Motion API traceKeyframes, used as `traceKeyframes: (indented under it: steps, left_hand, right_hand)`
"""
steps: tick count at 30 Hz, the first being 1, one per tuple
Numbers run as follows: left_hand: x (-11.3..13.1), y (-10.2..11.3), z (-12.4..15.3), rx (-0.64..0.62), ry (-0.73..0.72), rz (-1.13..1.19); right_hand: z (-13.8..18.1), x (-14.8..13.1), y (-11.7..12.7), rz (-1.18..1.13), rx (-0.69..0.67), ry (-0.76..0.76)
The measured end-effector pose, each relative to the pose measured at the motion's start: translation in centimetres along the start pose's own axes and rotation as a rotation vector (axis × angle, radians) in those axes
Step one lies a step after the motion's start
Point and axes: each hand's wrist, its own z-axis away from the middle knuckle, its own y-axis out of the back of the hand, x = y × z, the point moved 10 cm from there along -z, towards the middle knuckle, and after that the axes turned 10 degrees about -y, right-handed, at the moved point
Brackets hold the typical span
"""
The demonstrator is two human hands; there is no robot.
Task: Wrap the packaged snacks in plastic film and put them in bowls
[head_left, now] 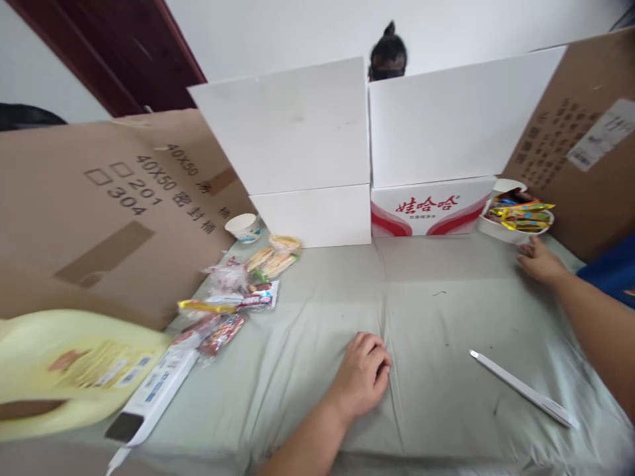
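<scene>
Head view: a pale green cloth-covered surface [317, 284] is flanked by 2 brown cartons, the left carton [114, 158] and right carton [546, 132] both cut off by the frame. Across the back, white panels [302, 132] are stood up, and by them a person [389, 56] is hidden except for the upper head. Under the right panel a white box [431, 221] is printed in red. At left, a pale yellow jug [99, 344] is cropped by the edge.

The left hand [362, 373] is rested on the cloth, half open with fingers loosely bent; its palm is hidden. The right hand [540, 261] is reached toward the far right corner, fingers partly curled; whether the container is touched or gripped cannot be told. That white container [508, 233], filled with wrapped snacks [526, 215], is set beside the printed box, its contents partly overlapped and hard to separate.

A narrow box [161, 390] is leaned on by the jug or merely overlapped; which cannot be told. Beyond it, packets [228, 277] are heaped, their labels blurred. A paper cup [243, 228] is tilted near the left carton. At right, a slim white tool [520, 387] is laid diagonally.
</scene>
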Motion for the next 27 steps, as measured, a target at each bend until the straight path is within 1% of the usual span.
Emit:
traceKeyframes:
  steps: [3,4,5,6,9,11,13,15,17,19,21,22,24,25,27]
  left_hand:
    - [0.0,-0.2,0.1,-0.011,0.007,-0.008]
    - [0.0,-0.3,0.1,-0.014,0.011,-0.011]
    - [0.0,-0.4,0.1,-0.019,0.013,-0.015]
    - [0.0,-0.5,0.2,-0.025,0.013,-0.02]
    - [-0.1,-0.7,0.1,-0.05,0.003,-0.043]
    - [-0.1,-0.9,0.2,-0.062,-0.005,-0.064]
    - [-0.1,-1.2,0.4,-0.065,-0.014,-0.083]
    - [0.1,-1.5,0.8,-0.057,-0.016,-0.091]
    - [0.1,-1.6,1.0,-0.057,-0.006,-0.087]
    - [0.1,-1.1,0.5,-0.099,-0.017,-0.068]
    - [-0.9,0.8,-1.0,-0.168,-0.034,-0.081]
    - [-2.1,2.6,-2.1,-0.191,-0.014,-0.122]
    - [-6.4,7.9,-4.6,-0.199,0.109,-0.321]
    - [-9.2,11.2,-5.8,-0.178,0.212,-0.434]
    - [-14.1,17.2,-7.9,-0.103,0.332,-0.527]
  right_hand:
    - [2.4,-1.2,-2.1,-0.038,-0.107,-0.087]
    - [3.7,-1.9,-2.7,-0.057,-0.131,-0.094]
    - [5.2,-3.1,-3.2,-0.08,-0.154,-0.066]
    - [6.9,-4.9,-3.8,-0.104,-0.18,0.011]
    - [13.3,-11.6,-5.7,-0.156,-0.271,0.359]
    - [17.6,-15.8,-6.8,-0.173,-0.305,0.555]
    - [21.1,-19.1,-7.7,-0.151,-0.296,0.67]
    - [23.3,-21.2,-8.6,-0.068,-0.238,0.685]
    - [24.5,-22.2,-9.0,0.026,-0.169,0.654]
    - [25.2,-22.6,-9.2,0.087,-0.128,0.641]
    - [25.6,-22.6,-9.2,0.111,-0.119,0.651]
    - [25.6,-22.6,-9.2,0.116,-0.118,0.654]
    - [25.5,-22.4,-9.1,0.117,-0.112,0.651]
    - [25.4,-22.3,-9.1,0.117,-0.106,0.646]
    - [25.3,-22.3,-9.1,0.115,-0.094,0.642]
